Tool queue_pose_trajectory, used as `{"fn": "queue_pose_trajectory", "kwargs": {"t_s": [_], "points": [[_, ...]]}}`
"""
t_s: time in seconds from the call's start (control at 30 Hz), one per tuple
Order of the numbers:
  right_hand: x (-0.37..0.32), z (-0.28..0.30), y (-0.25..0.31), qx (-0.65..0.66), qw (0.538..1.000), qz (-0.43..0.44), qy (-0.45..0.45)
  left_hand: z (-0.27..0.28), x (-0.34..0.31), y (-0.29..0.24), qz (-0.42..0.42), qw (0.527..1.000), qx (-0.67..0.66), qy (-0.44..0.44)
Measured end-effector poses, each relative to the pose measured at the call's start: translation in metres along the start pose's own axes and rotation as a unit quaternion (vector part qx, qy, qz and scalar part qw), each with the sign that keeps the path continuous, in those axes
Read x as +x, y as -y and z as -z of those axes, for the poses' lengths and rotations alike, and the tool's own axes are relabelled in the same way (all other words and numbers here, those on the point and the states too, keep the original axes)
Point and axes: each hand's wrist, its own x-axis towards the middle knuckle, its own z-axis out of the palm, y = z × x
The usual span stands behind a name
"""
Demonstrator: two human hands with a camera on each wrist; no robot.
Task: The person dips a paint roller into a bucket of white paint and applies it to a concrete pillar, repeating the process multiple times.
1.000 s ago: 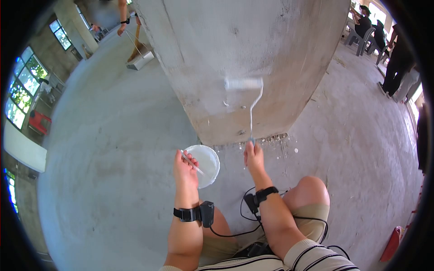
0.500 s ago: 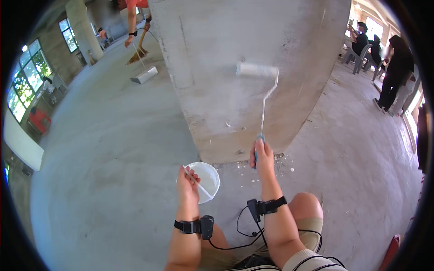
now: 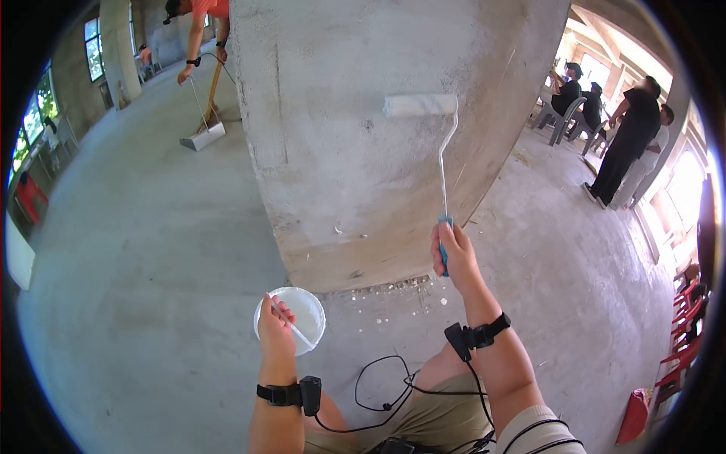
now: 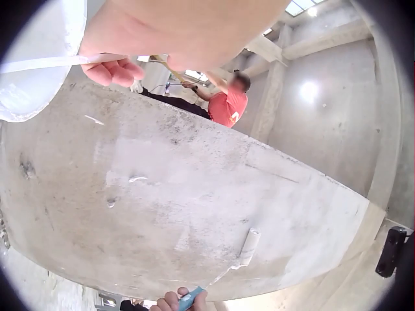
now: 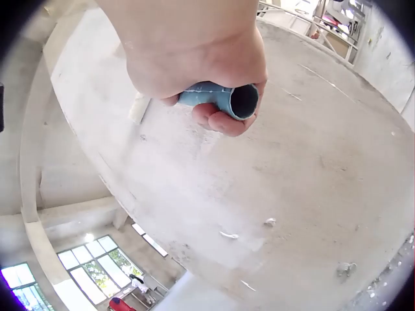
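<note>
My right hand [image 3: 456,253] grips the blue handle of a paint roller [image 3: 420,105], whose white sleeve lies level against a concrete pillar [image 3: 333,174]. In the right wrist view, curled fingers [image 5: 224,123] wrap that blue handle, its hollow end showing. My left hand [image 3: 277,327] holds the narrow white handle of a white bucket [image 3: 321,324], fingers curled round the strip. Pale paint shows inside the bucket, low in front of the pillar's left corner. A paler coat covers part of the pillar's face around the roller; the lower part is browner.
White specks [image 3: 401,291] dot the floor along the pillar's base. Behind it at left, a person in a red shirt [image 3: 210,7] holds a broom and a dustpan [image 3: 203,137]. People and grey chairs [image 3: 561,117] stand at right. Black cables [image 3: 378,408] run between my wrists.
The roller sleeve has moved up the pillar, with the right hand rising and shifting right. The view has turned right. The left hand keeps its hold on the bucket handle.
</note>
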Motion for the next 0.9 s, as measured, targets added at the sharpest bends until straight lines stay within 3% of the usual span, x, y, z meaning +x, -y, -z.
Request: {"fn": "queue_pose_trajectory", "kwargs": {"t_s": [0.17,0.27,0.57,0.77,0.9], "points": [[-0.013,-0.002,-0.027,0.020,0.999,-0.039,0.005,0.000,0.004,0.001,0.004,1.000,-0.002,0.004],[-0.016,-0.008,-0.016,0.084,0.995,-0.054,0.020,0.001,0.004,0.001,0.010,1.000,0.004,0.009],[0.034,-0.037,0.057,0.177,0.983,0.038,-0.016,-0.006,-0.003,-0.004,0.022,1.000,0.012,0.005],[0.062,0.010,-0.024,0.039,0.995,0.082,-0.029,0.003,0.004,0.000,0.020,1.000,-0.003,0.012],[0.054,0.073,-0.113,-0.238,0.965,0.072,-0.081,0.003,0.007,0.002,0.016,1.000,0.008,0.007]]}}
